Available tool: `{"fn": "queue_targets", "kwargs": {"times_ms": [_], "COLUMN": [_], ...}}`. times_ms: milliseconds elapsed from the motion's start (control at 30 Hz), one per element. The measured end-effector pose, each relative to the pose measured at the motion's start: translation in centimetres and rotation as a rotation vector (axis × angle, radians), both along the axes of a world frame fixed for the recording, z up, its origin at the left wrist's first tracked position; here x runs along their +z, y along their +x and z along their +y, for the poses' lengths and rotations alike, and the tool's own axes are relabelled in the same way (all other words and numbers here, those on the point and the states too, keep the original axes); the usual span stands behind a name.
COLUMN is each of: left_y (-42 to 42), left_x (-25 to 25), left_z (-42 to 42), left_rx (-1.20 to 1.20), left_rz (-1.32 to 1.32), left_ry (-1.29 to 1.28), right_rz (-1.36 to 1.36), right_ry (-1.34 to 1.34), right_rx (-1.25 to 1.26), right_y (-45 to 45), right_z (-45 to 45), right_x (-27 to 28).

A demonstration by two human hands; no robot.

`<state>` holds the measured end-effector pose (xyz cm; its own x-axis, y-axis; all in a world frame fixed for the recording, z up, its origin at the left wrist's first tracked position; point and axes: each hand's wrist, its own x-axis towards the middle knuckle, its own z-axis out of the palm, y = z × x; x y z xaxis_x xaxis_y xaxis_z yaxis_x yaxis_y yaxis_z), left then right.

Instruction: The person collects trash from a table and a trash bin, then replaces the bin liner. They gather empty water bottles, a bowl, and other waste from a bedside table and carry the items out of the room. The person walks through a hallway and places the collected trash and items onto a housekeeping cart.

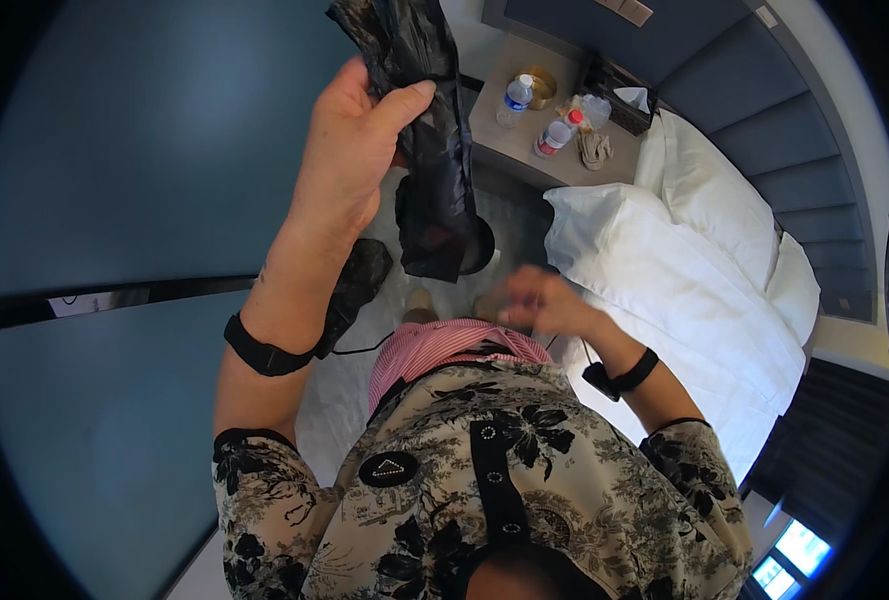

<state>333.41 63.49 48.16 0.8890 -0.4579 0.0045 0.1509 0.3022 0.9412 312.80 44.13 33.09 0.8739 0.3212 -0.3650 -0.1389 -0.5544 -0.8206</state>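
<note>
My left hand (pixel 362 127) grips a long, folded black plastic bag (pixel 437 150) between thumb and fingers. The bag hangs lengthwise, its lower end over the grey floor in front of my feet. Motion blurs my right hand (pixel 538 300), held at waist height near the bed's edge with its fingers partly curled; whether it holds anything is unclear. Beside the bag's lower end shows a dark rounded object (pixel 480 246), mostly hidden behind it. Another crumpled black plastic bag (pixel 362 274) is partly covered by my left forearm.
White pillows (pixel 602 221) and a white bed cover (pixel 684 322) lie to the right. On the bedside table (pixel 497 127) stand plastic bottles (pixel 516 97), a gold-coloured bowl (pixel 540 88) and a black tissue box (pixel 628 112). A frosted glass panel (pixel 129 150) borders the left.
</note>
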Motion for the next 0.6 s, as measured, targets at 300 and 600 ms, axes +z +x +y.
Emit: {"fn": "queue_targets", "kwargs": {"times_ms": [300,600], "left_y": [1.5,9.4], "left_x": [4.3,-6.1], "left_z": [0.1,10.2], "left_rx": [0.212,0.629], "left_rz": [-0.001,0.106], "left_ry": [-0.247,0.188], "right_rz": [0.056,0.090], "right_ry": [1.051,1.258], "right_rx": [-0.605,-0.955], "right_y": [11.1,7.0], "right_z": [2.6,-1.4], "right_x": [-7.4,-10.0]}}
